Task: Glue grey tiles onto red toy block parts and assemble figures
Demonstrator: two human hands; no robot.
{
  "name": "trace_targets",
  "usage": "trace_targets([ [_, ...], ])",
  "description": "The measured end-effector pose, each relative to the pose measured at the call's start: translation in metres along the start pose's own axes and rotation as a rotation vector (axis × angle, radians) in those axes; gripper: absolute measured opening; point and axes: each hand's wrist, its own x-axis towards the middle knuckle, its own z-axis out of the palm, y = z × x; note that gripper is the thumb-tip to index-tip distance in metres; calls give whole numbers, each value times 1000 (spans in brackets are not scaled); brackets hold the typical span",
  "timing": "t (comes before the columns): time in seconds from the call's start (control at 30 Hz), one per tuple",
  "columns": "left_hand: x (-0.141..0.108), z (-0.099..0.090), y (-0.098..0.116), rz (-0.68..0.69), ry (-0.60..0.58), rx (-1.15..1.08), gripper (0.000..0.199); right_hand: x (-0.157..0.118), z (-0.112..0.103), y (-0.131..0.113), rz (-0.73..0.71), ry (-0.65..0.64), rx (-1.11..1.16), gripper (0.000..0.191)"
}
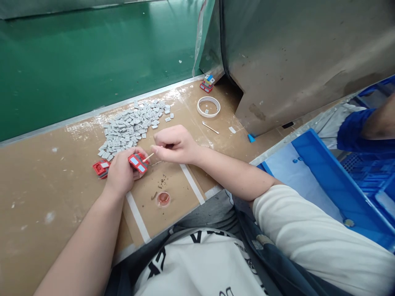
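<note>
My left hand (121, 169) is closed around a red toy vehicle part (138, 163) with pale window panels facing up. Between the thumb and fingers of my right hand (175, 144) is a thin cotton swab (148, 157), its tip touching or very close to the red part. A second red toy part (101, 168) lies just left of my left hand. Beyond both hands spreads a heap of small grey tiles (128, 128). Nearer to me stands a small round dish (163, 199) with reddish contents.
A tape roll (208, 115), a loose cotton swab (210, 128) and a red, yellow and blue toy (207, 83) are at the back right. A blue bin (333, 176) stands right of the table, near another person's arm (378, 121). A green panel (92, 61) rises behind.
</note>
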Motion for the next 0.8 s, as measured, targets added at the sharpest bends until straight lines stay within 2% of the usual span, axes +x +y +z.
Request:
trace_targets([
  [0.03,-1,2,2,14,13,7,25,0,-3,-2,2,-9,45,45],
  [0.1,-3,6,7,43,26,18,21,2,-10,-8,-20,-134,154,46],
  [0.23,-4,9,14,58,-9,-81,23,4,-13,-21,-119,-644,352,45],
  [0.27,-4,8,15,61,-23,-115,28,4,-11,-22,-125,-737,359,45],
  [0.33,-2,5,16,73,-51,-168,37,3,-6,-22,-105,-841,329,46],
  [0.4,0,2,16,92,-68,-209,43,2,-1,-16,-47,-828,287,49],
  [0.43,1,1,16,100,-69,-228,45,3,0,-11,-4,-761,259,51],
  [0.53,3,-1,16,116,-48,-281,53,6,2,10,159,-404,41,43],
  [0.6,4,0,17,106,-29,-314,57,11,5,23,257,-240,-176,32],
  [0.7,5,1,18,76,-4,-357,60,17,10,33,352,-253,-400,33],
  [0.8,5,2,17,67,4,-376,62,20,13,31,382,-303,-479,32],
])
